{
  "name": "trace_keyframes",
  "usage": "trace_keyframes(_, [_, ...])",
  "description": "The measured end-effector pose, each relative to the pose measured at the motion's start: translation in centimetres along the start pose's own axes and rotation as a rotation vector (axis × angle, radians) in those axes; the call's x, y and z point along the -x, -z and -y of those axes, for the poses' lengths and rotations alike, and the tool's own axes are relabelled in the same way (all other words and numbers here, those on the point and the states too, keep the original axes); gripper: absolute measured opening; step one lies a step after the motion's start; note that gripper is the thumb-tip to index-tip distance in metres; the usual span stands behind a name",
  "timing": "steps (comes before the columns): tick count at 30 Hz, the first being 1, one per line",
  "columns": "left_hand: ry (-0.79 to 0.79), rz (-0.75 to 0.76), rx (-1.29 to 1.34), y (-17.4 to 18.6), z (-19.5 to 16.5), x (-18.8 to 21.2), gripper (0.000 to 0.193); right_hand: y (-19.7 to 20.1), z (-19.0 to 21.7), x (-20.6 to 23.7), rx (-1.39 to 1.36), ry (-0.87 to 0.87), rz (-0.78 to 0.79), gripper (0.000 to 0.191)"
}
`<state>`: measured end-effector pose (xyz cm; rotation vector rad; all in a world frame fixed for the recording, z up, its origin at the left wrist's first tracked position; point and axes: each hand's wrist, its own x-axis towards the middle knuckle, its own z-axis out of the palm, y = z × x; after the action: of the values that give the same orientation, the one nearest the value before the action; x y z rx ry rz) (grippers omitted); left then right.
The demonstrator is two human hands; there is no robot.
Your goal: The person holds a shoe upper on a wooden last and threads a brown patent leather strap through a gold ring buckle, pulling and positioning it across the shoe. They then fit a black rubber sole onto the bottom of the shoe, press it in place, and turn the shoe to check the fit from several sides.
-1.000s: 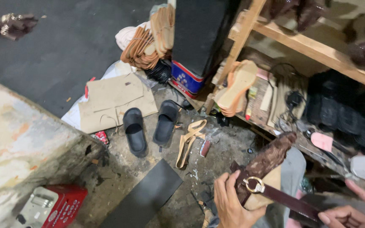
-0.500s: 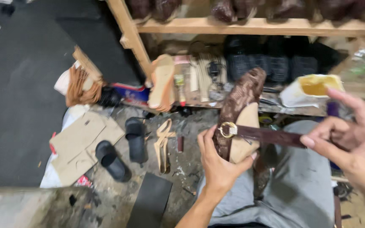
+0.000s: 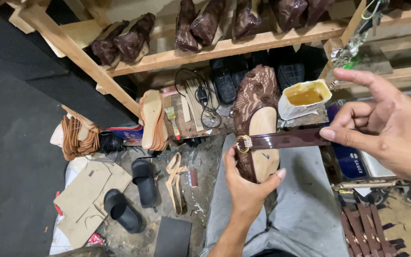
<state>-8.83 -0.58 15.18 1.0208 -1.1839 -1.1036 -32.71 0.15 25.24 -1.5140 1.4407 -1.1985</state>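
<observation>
left hand (image 3: 248, 188) has its fingers wrapped round the heel of a brown lace shoe (image 3: 257, 119) over the lap, right hand (image 3: 386, 126) pinching its glossy strap (image 3: 286, 140) out sideways, glue tub (image 3: 305, 97) just behind

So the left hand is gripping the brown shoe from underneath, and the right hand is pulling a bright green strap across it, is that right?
Not quite: the strap is glossy dark brown, not green. The head view shows the left hand gripping the brown shoe from underneath, and the right hand pinching the strap's end as it stretches across the shoe.
</observation>
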Motion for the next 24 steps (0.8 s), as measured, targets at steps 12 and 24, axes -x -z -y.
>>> trace_keyframes(12, [0.197, 0.132, 0.368, 0.1, -1.1, 0.3, 0.093, 1.3, 1.3, -0.9, -0.014, 0.004, 0.209, 0.097])
trace_keyframes(24, [0.152, 0.153, 0.456, 1.0, -0.2, -1.2, 0.097, 0.4, -0.5, -1.3, -0.045, 0.008, 0.153, 0.095])
